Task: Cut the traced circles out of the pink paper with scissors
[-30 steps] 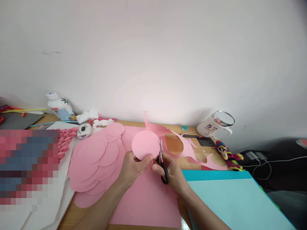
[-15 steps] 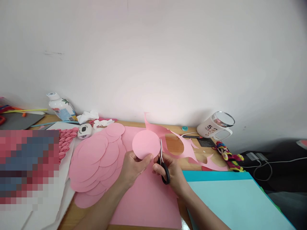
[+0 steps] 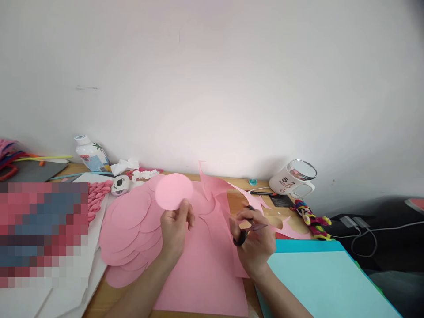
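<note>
A round pink paper disc [image 3: 173, 191] is pinched by its lower edge between the thumb and fingers of my left hand [image 3: 175, 227]. It is held up above the heap of cut pink circles [image 3: 129, 225]. My right hand [image 3: 256, 240] holds scissors [image 3: 247, 229] with black handles, their blades turned to the right. Beneath both hands lies a large pink sheet [image 3: 202, 282]. Pink paper offcuts [image 3: 220, 187] with curved cut edges lie behind and beside my right hand.
A white mug [image 3: 291, 179] and a small colourful doll [image 3: 311, 218] stand at the back right. Light blue sheets [image 3: 324, 278] lie at the right. On the left are a white bottle [image 3: 92, 153], a small white device [image 3: 120, 185] and crumpled tissue [image 3: 125, 166].
My left hand has moved left with the disc towards the heap. My right hand has drawn away to the right, and the scissors have swung round from pointing up to pointing right.
</note>
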{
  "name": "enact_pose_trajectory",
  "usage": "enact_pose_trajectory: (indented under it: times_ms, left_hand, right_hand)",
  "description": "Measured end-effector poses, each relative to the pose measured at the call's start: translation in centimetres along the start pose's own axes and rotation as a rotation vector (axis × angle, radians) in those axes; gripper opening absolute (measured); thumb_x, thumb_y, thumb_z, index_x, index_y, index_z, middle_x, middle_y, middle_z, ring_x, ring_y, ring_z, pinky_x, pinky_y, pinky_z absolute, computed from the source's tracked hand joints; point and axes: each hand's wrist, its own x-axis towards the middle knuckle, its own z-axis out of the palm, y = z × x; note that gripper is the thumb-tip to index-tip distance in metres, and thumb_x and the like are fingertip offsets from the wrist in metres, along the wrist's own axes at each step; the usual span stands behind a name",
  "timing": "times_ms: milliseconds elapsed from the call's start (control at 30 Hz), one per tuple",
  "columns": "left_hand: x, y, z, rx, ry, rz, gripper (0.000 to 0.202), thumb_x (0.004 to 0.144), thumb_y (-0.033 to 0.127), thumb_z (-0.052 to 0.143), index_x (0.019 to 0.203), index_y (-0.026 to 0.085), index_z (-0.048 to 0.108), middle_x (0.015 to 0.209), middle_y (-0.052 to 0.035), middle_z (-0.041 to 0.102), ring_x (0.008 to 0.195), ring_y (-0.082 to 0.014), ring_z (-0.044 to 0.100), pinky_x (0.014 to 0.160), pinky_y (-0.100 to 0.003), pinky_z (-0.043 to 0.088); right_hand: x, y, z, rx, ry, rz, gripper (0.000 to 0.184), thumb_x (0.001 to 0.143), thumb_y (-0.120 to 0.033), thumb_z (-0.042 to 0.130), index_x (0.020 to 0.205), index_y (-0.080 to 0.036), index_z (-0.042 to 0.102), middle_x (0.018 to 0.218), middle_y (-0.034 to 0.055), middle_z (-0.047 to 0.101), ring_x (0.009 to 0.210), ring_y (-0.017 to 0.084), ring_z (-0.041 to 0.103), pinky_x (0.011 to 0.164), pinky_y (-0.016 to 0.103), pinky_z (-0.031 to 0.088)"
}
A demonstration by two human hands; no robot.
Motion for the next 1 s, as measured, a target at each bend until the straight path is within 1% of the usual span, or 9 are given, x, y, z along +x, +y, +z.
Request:
enact_pose_trajectory:
  times_ms: [67,133,300,400,600,667,767,867,1000]
  left_hand:
    - [0.4,0.1,-0.2,-0.14,0.117,0.044,0.032,0.079,0.04,0.053,0.058,0.015,0.051,0.051,0.0025,0.051,0.04,-0.0069,0.044,0.039,-0.02,0.032]
    - [0.6,0.3,-0.3,-0.218,0.175,0.057,0.034,0.08,0.044,0.049,0.061,0.015,0.05,0.058,0.0005,0.055,0.039,-0.0073,0.046,0.038,-0.021,0.034]
    - [0.7,-0.2,-0.2,-0.127,0.058,0.089,0.025,0.076,0.041,0.055,0.073,0.018,0.047,0.061,0.0003,0.058,0.045,-0.0106,0.052,0.041,-0.022,0.04]
    - [0.7,-1.1,-0.3,0.074,0.009,0.161,0.023,0.068,0.029,0.066,0.085,0.018,0.053,0.076,-0.0018,0.061,0.068,-0.0133,0.06,0.062,-0.026,0.05]
    - [1.1,-1.4,-0.7,0.171,0.036,0.259,0.07,0.057,0.02,0.074,0.12,0.028,0.045,0.127,-0.0076,0.05,0.118,-0.0217,0.045,0.094,-0.035,0.039]
    - [1.1,-0.9,-0.8,0.153,0.044,0.231,0.052,0.055,0.021,0.075,0.104,0.026,0.058,0.115,-0.0057,0.059,0.112,-0.0223,0.051,0.089,-0.032,0.043]
    - [0.9,-0.5,-0.7,0.078,-0.019,0.097,0.017,0.055,0.023,0.074,0.069,0.019,0.066,0.072,-0.0023,0.068,0.07,-0.0185,0.065,0.063,-0.026,0.051]
    - [0.9,-0.6,-0.7,-0.023,-0.01,0.023,0.01,0.059,0.02,0.072,0.064,0.016,0.064,0.061,0.0016,0.063,0.047,-0.0126,0.06,0.047,-0.023,0.049]
    - [1.6,-0.7,-0.7,-0.265,0.118,-0.111,0.012,0.066,0.012,0.063,0.056,0.014,0.056,0.052,0.004,0.057,0.047,-0.0128,0.06,0.052,-0.03,0.056]
  right_hand:
    - [0.6,0.9,-0.1,-0.121,0.084,-0.123,0.023,0.069,-0.009,0.063,0.08,-0.021,0.047,0.075,0.0002,0.051,0.072,0.018,0.055,0.074,0.04,0.046]
    - [1.2,1.8,-0.3,-0.31,0.033,-0.075,0.02,0.069,-0.01,0.06,0.081,-0.019,0.047,0.088,0.0056,0.053,0.088,0.023,0.054,0.077,0.042,0.044]
    - [1.6,3.9,-1.0,-0.672,-0.093,0.039,0.01,0.073,-0.017,0.052,0.083,-0.017,0.053,0.079,0.0073,0.058,0.074,0.024,0.055,0.056,0.03,0.038]
    - [1.5,4.9,-1.1,-0.535,-0.066,0.021,0.009,0.076,-0.013,0.048,0.081,-0.016,0.055,0.068,0.0046,0.06,0.06,0.02,0.055,0.048,0.026,0.032]
    - [1.3,3.9,-0.9,-0.243,-0.133,-0.178,0.015,0.077,-0.008,0.047,0.069,-0.02,0.045,0.074,0.002,0.064,0.062,0.014,0.061,0.051,0.024,0.043]
    - [1.3,3.2,-0.9,-0.171,-0.164,-0.246,0.018,0.078,-0.007,0.047,0.068,-0.021,0.045,0.072,0.0001,0.063,0.063,0.013,0.061,0.056,0.027,0.047]
    - [1.7,2.7,-0.9,-0.118,-0.058,-0.339,0.02,0.076,-0.003,0.05,0.071,-0.021,0.047,0.073,-0.0008,0.061,0.071,0.015,0.062,0.07,0.036,0.049]
    - [2.3,2.7,-1.0,-0.183,0.091,-0.354,0.019,0.074,-0.003,0.055,0.076,-0.021,0.048,0.079,0.0017,0.06,0.085,0.02,0.061,0.079,0.045,0.045]
    - [2.5,2.8,-1.1,-0.242,0.11,-0.313,0.02,0.073,-0.01,0.061,0.085,-0.021,0.05,0.091,0.0055,0.06,0.097,0.026,0.057,0.085,0.054,0.04]
